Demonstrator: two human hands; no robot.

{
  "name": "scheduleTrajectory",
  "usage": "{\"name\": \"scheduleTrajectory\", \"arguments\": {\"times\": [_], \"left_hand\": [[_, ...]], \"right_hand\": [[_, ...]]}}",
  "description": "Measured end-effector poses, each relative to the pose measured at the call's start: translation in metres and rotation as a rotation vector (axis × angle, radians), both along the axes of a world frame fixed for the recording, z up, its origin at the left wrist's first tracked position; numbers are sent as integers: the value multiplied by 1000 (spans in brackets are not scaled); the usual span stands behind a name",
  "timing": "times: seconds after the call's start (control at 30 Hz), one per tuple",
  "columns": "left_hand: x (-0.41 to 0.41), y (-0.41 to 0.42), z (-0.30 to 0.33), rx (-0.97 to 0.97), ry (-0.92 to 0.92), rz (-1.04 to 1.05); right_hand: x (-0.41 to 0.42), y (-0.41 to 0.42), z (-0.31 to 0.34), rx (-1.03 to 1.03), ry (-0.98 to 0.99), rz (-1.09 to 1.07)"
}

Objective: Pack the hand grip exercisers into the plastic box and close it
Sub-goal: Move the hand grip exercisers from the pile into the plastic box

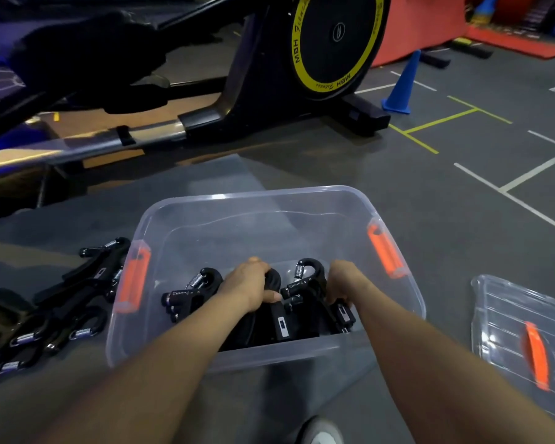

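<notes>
Both hands inside clear plastic box [302,206] on floor. Left hand [249,288] curled around black exerciser [274,302]; right hand [342,282] grips another exerciser [311,283]. More exercisers [61,302] piled left of box. Lid [507,318] lies right, off.

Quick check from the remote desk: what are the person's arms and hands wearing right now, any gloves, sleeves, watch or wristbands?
Nothing is worn on either. The left hand and right hand are bare, with no gloves or rings that show. Both forearms are bare up to the frame's lower edge: no sleeves, watch, wristbands or straps are in view.
</notes>
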State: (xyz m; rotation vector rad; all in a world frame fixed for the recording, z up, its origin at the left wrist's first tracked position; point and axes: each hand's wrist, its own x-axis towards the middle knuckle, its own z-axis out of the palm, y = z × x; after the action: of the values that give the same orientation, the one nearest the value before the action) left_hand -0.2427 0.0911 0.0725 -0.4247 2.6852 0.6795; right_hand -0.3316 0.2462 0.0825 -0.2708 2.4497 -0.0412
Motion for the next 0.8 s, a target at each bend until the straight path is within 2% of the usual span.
{"name": "scheduleTrajectory", "arguments": {"times": [0.37, 0.43, 0.5, 0.57, 0.63, 0.8], "left_hand": [[-2, -1, -2, -15, 2, 2], [-2, -1, -2, -26, 0, -5], [-2, -1, -2, -32, 3, -9], [-2, -2, -3, -33, 5, -5], [-2, -2, -4, -25, 3, 5], [2, -4, 3, -3, 17, 2]], "right_hand": [[-7, 11, -22, 5, -100, -11], [-8, 10, -19, -83, -105, -57], [-10, 8, -21, -291, -104, -169], [-11, 9, -19, -385, -79, -169], [-11, 7, -22, -385, -22, -89], [-6, -5, -7, -529, 87, -144]]}}
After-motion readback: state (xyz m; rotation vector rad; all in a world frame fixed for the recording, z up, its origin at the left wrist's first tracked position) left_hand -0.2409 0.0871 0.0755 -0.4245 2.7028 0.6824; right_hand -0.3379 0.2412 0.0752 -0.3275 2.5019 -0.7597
